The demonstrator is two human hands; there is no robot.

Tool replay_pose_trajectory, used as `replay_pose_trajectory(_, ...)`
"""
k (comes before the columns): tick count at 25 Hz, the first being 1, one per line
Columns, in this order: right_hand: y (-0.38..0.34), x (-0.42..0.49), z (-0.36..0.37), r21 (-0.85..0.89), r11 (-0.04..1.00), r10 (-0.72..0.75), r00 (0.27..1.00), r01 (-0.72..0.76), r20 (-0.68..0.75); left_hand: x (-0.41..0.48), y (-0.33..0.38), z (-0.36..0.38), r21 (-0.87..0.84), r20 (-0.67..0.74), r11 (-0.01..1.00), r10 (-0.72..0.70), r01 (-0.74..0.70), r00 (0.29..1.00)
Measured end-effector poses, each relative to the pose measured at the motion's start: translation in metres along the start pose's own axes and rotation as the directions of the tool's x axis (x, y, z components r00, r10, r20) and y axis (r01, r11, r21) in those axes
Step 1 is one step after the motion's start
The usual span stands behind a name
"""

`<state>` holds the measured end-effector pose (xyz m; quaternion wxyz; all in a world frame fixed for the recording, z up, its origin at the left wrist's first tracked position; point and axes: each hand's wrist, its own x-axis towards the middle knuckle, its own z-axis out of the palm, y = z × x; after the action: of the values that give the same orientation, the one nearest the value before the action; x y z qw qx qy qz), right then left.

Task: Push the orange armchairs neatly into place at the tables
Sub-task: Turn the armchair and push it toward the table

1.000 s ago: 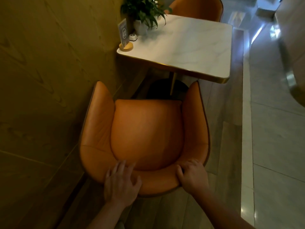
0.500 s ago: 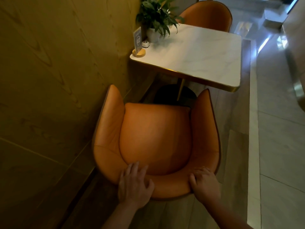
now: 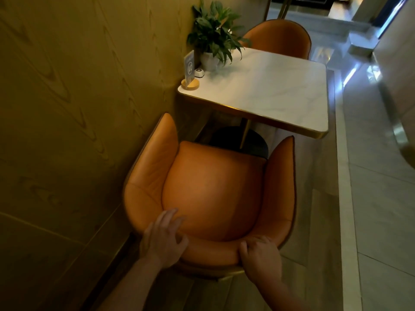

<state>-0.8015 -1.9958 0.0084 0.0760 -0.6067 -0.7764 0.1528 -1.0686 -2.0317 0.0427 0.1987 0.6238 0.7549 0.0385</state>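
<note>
Head view | our left hand (image 3: 162,240) presses open-fingered, right hand (image 3: 261,258) grips the armchair (image 3: 213,194) back | ahead of our fingers it is now nearer the table (image 3: 274,93) | nearly tucked in.

White marble bench (image 3: 269,90) with a gold edge, set against the left wall. Along its left side, far to near: potted plant (image 3: 213,41), call button (image 3: 199,73), sign (image 3: 189,68) marked A12. The floor (image 3: 314,198) carries the near armchair (image 3: 211,194) and far armchair (image 3: 280,39).
</note>
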Motion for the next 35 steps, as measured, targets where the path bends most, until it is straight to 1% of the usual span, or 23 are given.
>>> replay_pose_trajectory(1, -0.008, 0.005, -0.001, -0.009, 1.000, 0.007, 0.999, -0.006, 0.036, 0.009, -0.006, -0.006, 0.013, 0.023, 1.000, 0.004, -0.005, 1.000)
replay_pose_trajectory(3, -0.018, 0.019, 0.000, -0.006, 1.000, 0.013, 0.998, -0.013, 0.058, 0.025, -0.016, -0.015, 0.038, 0.048, 0.999, 0.014, -0.016, 0.999)
replay_pose_trajectory(6, -0.010, 0.049, -0.007, 0.112, 0.990, 0.067, 0.990, -0.081, 0.126, 0.042, -0.025, -0.020, 0.040, 0.042, 0.999, -0.002, 0.000, 0.999)
replay_pose_trajectory(7, 0.001, 0.058, -0.008, 0.134, 0.986, 0.087, 0.993, -0.098, 0.084, 0.044, -0.025, -0.021, 0.035, 0.037, 0.999, -0.015, 0.013, 0.999)
replay_pose_trajectory(8, 0.016, 0.067, -0.008, 0.096, 0.989, 0.110, 0.994, -0.110, 0.009, 0.046, -0.026, -0.019, 0.033, 0.034, 0.999, -0.022, 0.021, 0.999)
replay_pose_trajectory(9, 0.032, 0.077, -0.007, 0.013, 0.991, 0.132, 0.990, -0.132, -0.056, 0.048, -0.027, -0.018, 0.031, 0.031, 0.999, -0.024, 0.023, 0.999)
replay_pose_trajectory(10, 0.046, 0.085, -0.008, -0.066, 0.983, 0.165, 0.984, -0.170, -0.071, 0.050, -0.027, -0.018, 0.027, 0.037, 0.999, -0.025, 0.024, 0.999)
replay_pose_trajectory(12, 0.065, 0.101, -0.008, -0.157, 0.950, 0.272, 0.962, -0.268, 0.002, 0.059, -0.030, -0.019, 0.017, 0.060, 0.999, -0.029, 0.028, 0.998)
replay_pose_trajectory(14, 0.076, 0.118, -0.007, -0.165, 0.926, 0.357, 0.929, -0.339, 0.094, 0.083, -0.039, -0.021, 0.037, 0.080, 0.999, -0.035, 0.032, 0.996)
replay_pose_trajectory(16, 0.082, 0.131, -0.003, -0.180, 0.915, 0.383, 0.918, -0.360, 0.108, 0.115, -0.053, -0.025, 0.147, 0.062, 0.988, -0.063, 0.054, 0.996)
replay_pose_trajectory(18, 0.085, 0.141, 0.003, -0.243, 0.898, 0.398, 0.912, -0.366, 0.098, 0.149, -0.069, -0.027, 0.269, 0.045, 0.959, -0.101, 0.085, 0.994)
replay_pose_trajectory(20, 0.084, 0.148, 0.007, -0.311, 0.875, 0.418, 0.903, -0.372, 0.096, 0.178, -0.084, -0.025, 0.349, 0.058, 0.930, -0.144, 0.115, 0.988)
replay_pose_trajectory(23, 0.082, 0.154, 0.011, -0.382, 0.839, 0.450, 0.889, -0.386, 0.090, 0.206, -0.099, -0.021, 0.401, 0.094, 0.905, -0.195, 0.142, 0.976)
replay_pose_trajectory(25, 0.079, 0.162, 0.012, -0.423, 0.816, 0.470, 0.878, -0.394, 0.089, 0.221, -0.108, -0.019, 0.455, 0.066, 0.879, -0.190, 0.139, 0.980)
replay_pose_trajectory(30, 0.080, 0.174, 0.020, -0.433, 0.808, 0.490, 0.864, -0.400, 0.117, 0.256, -0.126, -0.012, 0.569, -0.027, 0.810, -0.153, 0.141, 0.988)
replay_pose_trajectory(35, 0.081, 0.181, 0.014, -0.407, 0.814, 0.524, 0.826, -0.414, 0.208, 0.269, -0.134, -0.010, 0.643, -0.072, 0.748, -0.159, 0.168, 0.985)
